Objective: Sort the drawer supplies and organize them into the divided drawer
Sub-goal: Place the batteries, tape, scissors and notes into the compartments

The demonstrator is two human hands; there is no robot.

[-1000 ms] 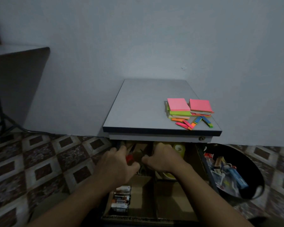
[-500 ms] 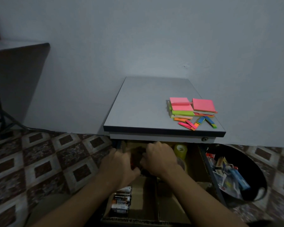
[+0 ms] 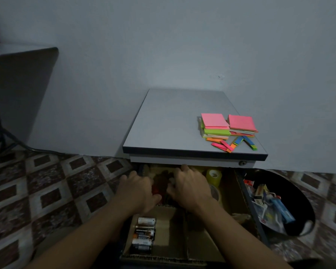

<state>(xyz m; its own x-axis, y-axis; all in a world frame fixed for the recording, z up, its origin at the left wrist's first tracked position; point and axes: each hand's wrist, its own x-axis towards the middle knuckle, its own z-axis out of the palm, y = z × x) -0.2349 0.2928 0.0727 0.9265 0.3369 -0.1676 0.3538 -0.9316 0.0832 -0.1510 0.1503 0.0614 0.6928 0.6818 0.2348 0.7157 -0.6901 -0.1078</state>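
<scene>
The open divided drawer (image 3: 184,226) with cardboard dividers lies under the small grey table (image 3: 175,129). My left hand (image 3: 138,189) and my right hand (image 3: 190,187) reach into its back left compartment. They curl from both sides round a dim bunch of dark and red items (image 3: 161,183); the fingertips are hidden. Several batteries (image 3: 144,234) lie in the front left compartment. A yellow tape roll (image 3: 213,175) stands in the back right compartment. Stacks of pink, green and orange sticky notes (image 3: 227,127) lie on the table's right side.
A black bin (image 3: 303,206) on the floor to the right of the drawer holds mixed supplies, among them a blue lighter (image 3: 281,208). A dark table (image 3: 21,55) stands far left. The wall is right behind the small table.
Both hands have pushed a little deeper toward the back of the drawer. The red item seen between them a second ago is now mostly covered.
</scene>
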